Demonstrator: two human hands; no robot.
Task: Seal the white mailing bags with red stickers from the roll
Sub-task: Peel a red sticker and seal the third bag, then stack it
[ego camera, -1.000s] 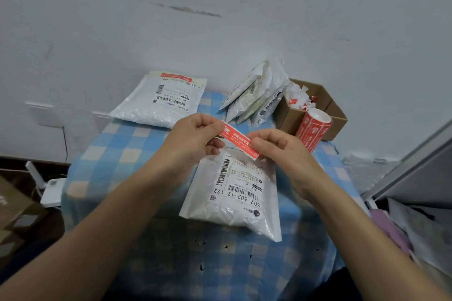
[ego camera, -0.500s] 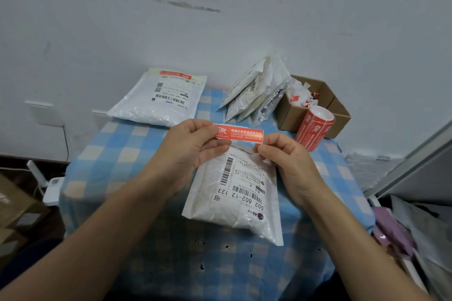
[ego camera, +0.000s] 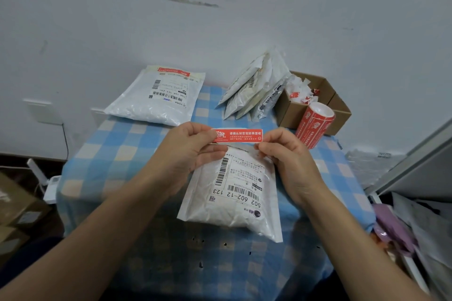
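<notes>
A white mailing bag (ego camera: 234, 203) with a barcode label lies in the middle of the blue checked table (ego camera: 137, 139). Just above its far edge I hold a red sticker (ego camera: 236, 135) stretched level between both hands. My left hand (ego camera: 188, 149) pinches its left end and my right hand (ego camera: 283, 154) pinches its right end. The red sticker roll (ego camera: 314, 127) stands at the right, leaning on a cardboard box. Another white bag (ego camera: 159, 98) with a red sticker along its top lies at the far left.
Several white bags (ego camera: 254, 88) lean against the wall beside the open cardboard box (ego camera: 340, 110), which holds crumpled backing paper. A grey panel (ego camera: 420, 154) and purple plastic sit off the table's right edge. Cardboard boxes are on the floor at left.
The sticker has turned from slanted to level and moved up over the bag's far edge. Both hands stay on its ends.
</notes>
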